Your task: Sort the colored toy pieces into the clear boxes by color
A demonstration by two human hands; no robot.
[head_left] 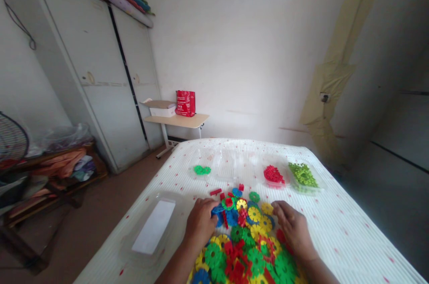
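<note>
A heap of plastic notched discs in green, yellow and blue (254, 214), mixed with red connector pieces (238, 269), spreads over the near part of the table. At the heap's left edge, my left hand (202, 221) has its fingers curled in against a blue notched disc (218, 209), with thumb and forefinger at its rim. On the right side, my right hand (295, 228) is closed beside a yellow disc (267, 208). Its fingertips are bent inward, and whatever they hold, if anything, is hidden. Red pieces show just under that hand.
Across the table stand clear trays: one with green discs (202, 170), one with small red pieces (274, 174), one with light green pieces (303, 175). A clear lid with a white label (154, 226) lies at left. Behind is a side table (197, 120) with a red bag (185, 103).
</note>
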